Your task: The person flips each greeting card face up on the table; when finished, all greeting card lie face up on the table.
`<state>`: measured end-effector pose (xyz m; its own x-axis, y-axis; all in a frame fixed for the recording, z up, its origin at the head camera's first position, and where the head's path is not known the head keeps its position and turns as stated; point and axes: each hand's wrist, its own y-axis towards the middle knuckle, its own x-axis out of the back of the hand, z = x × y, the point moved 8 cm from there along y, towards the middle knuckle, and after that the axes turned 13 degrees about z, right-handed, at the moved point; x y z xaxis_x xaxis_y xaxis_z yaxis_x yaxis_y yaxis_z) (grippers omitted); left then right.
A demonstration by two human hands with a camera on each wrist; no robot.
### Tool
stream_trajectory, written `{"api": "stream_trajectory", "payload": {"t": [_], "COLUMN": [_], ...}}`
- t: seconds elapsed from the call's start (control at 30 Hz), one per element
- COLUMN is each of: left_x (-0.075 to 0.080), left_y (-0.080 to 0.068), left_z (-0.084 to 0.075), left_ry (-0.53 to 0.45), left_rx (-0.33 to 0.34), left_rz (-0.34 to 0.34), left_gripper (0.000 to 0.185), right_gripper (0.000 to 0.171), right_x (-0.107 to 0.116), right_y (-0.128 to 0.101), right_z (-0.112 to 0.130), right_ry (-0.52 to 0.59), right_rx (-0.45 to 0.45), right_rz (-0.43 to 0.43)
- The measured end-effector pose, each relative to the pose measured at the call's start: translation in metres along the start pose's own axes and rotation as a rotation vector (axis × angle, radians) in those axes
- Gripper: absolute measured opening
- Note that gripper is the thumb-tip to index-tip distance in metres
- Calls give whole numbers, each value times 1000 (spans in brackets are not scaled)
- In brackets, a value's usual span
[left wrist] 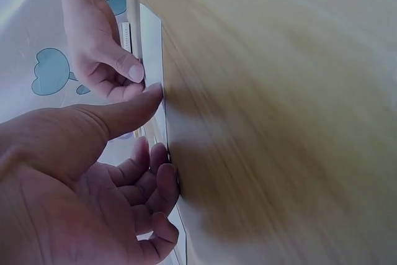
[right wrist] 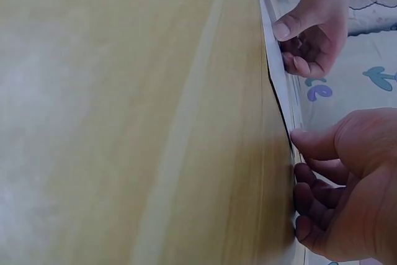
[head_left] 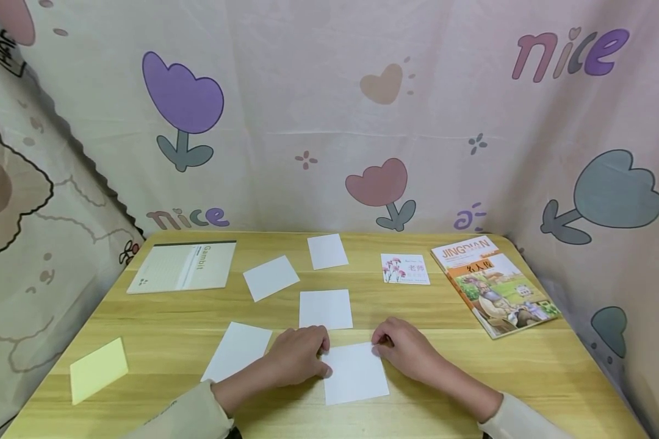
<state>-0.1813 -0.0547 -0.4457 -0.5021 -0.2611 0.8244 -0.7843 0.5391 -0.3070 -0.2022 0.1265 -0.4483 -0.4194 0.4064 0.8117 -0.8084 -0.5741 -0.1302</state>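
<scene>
A square white sheet of paper (head_left: 356, 379) lies near the front middle of the table. My left hand (head_left: 301, 355) holds its left edge, thumb and curled fingers at the side. At the upper right corner, my right hand (head_left: 407, 349) pinches the same sheet between thumb and index finger. In the left wrist view, the left thumb (left wrist: 139, 107) rests on the sheet's edge. The right thumb (right wrist: 313, 144) touches the paper's edge in the right wrist view. Just behind lies another white sheet (head_left: 326, 308), and a further white sheet (head_left: 236, 350) is partly behind the left arm.
Two more white sheets (head_left: 271, 278) (head_left: 327, 251) lie farther back. A notebook (head_left: 183, 266) is at the back left, a yellow sheet (head_left: 99, 369) at the front left. A flower-printed card (head_left: 405, 269) and a magazine (head_left: 494, 286) lie at the right. A printed curtain (head_left: 285, 110) hangs behind.
</scene>
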Motion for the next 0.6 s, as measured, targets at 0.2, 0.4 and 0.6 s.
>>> {"api": "stream_trajectory", "payload": {"t": [0.2, 0.4, 0.6], "left_x": [1, 5, 7], "left_y": [-3, -6, -5], "left_z": [-1, -4, -3], "left_ry": [124, 186, 176], "left_rx": [35, 45, 45], "left_rz": [-51, -111, -111], "left_gripper": [42, 38, 39], "right_gripper": [14, 15, 16], "right_x": [0, 0, 0], "right_y": [1, 0, 1], "right_z": [0, 0, -2], "right_ry": [-9, -20, -24], "right_rx": [-21, -26, -36], "right_rz": [11, 9, 4]}}
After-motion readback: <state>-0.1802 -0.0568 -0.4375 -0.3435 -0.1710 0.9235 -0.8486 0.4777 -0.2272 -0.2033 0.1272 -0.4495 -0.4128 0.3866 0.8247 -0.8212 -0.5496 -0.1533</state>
